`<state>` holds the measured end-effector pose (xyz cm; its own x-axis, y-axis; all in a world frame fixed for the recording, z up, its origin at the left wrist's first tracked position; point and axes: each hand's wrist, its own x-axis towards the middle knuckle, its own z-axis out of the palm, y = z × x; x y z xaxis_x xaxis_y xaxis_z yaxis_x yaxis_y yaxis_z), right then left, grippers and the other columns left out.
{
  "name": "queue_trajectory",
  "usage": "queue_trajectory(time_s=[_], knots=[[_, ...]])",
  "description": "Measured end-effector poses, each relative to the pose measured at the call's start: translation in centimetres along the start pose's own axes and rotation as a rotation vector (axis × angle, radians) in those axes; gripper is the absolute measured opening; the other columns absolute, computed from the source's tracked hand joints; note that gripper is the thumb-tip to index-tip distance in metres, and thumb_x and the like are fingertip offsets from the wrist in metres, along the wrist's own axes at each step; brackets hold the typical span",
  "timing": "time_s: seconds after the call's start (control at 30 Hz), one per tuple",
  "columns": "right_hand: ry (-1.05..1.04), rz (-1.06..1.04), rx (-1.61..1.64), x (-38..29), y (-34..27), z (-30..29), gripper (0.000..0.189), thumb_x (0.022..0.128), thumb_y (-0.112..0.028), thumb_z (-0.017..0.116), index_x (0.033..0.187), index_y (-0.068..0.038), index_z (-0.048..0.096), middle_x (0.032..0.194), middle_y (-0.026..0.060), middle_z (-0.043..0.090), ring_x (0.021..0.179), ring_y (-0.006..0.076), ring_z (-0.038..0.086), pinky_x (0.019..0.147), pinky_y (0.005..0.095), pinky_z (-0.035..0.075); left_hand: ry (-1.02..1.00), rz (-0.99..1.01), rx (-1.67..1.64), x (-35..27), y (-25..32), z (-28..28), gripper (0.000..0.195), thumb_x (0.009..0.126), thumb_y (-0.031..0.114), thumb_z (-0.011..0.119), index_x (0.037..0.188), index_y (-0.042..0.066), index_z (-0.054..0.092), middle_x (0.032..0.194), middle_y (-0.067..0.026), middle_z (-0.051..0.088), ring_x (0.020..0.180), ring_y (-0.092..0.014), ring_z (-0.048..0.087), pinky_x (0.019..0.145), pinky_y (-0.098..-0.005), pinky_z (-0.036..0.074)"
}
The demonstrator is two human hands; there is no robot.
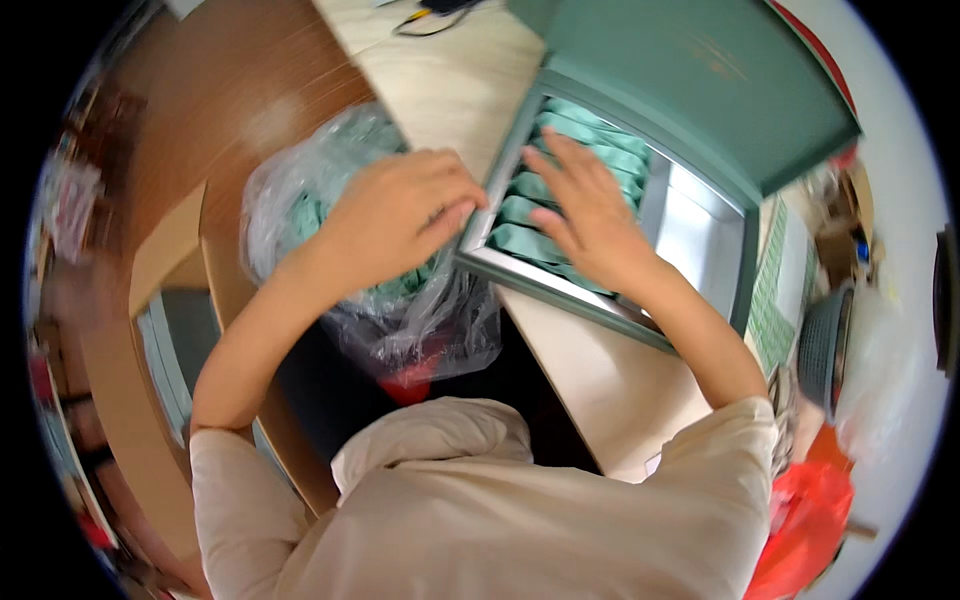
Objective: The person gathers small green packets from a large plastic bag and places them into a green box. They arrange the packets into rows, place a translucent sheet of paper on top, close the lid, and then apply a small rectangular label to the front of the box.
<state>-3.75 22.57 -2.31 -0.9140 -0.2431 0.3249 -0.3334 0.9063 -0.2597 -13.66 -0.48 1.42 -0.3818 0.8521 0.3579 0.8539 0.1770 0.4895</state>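
Note:
A green gift box (570,289) with its lid (690,82) raised rests on the table. Pleated green satin lining (525,240) fills its left part, while a silvery compartment (694,225) lies on the right. Over the satin, my right hand (592,210) has its fingers spread and holds nothing visible; whether it touches the cloth is hard to tell. My left hand (420,206) is blurred, its fingers curled at the box's left rim. I cannot tell if it grips anything. Beneath that wrist, a clear plastic bag (277,195) with green fabric pieces sits at my lap.
An open cardboard box (169,255) holding grey-green flat items (169,360) stands at my left. A dark cable (435,30) lies on the table's (577,375) far part. On the right are a grey basket (821,352) and a red plastic bag (802,525).

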Motion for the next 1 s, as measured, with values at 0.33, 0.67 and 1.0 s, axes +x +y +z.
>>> queue_trajectory(time_s=[0.33,0.67,1.0], knots=[[0.319,-0.132,-0.047,-1.3,-8.7,-5.0,0.026,0.092,-0.012,0.043,0.105,0.003,0.059,0.101,0.0207,0.060,0.091,0.0329,0.057,0.081,0.0413,0.046,0.495,-0.799,-0.222,-20.3,-9.3,-1.3,0.014,0.092,0.013,0.056,0.098,0.005,0.065,0.083,-0.0043,0.062,0.075,-0.010,0.056,0.066,-0.0259,0.043],[-0.075,0.515,0.871,7.3,-18.1,20.8,0.011,0.089,-0.003,0.054,0.096,-0.001,0.062,0.082,0.0100,0.064,0.074,0.0173,0.061,0.068,0.0276,0.047,0.657,-0.998,-0.597,-27.7,-16.1,7.7,0.016,0.093,0.013,0.055,0.100,0.002,0.064,0.083,-0.0061,0.065,0.078,-0.011,0.060,0.071,-0.0251,0.047],[-0.402,0.901,0.796,19.2,-12.1,50.1,0.036,0.082,-0.029,0.065,0.098,0.003,0.061,0.094,0.0110,0.064,0.082,0.0191,0.058,0.074,0.0306,0.046,0.977,-1.314,-0.777,-30.4,-25.1,15.3,0.017,0.092,0.014,0.055,0.102,0.005,0.064,0.083,-0.0032,0.065,0.076,-0.010,0.058,0.071,-0.0244,0.046]])
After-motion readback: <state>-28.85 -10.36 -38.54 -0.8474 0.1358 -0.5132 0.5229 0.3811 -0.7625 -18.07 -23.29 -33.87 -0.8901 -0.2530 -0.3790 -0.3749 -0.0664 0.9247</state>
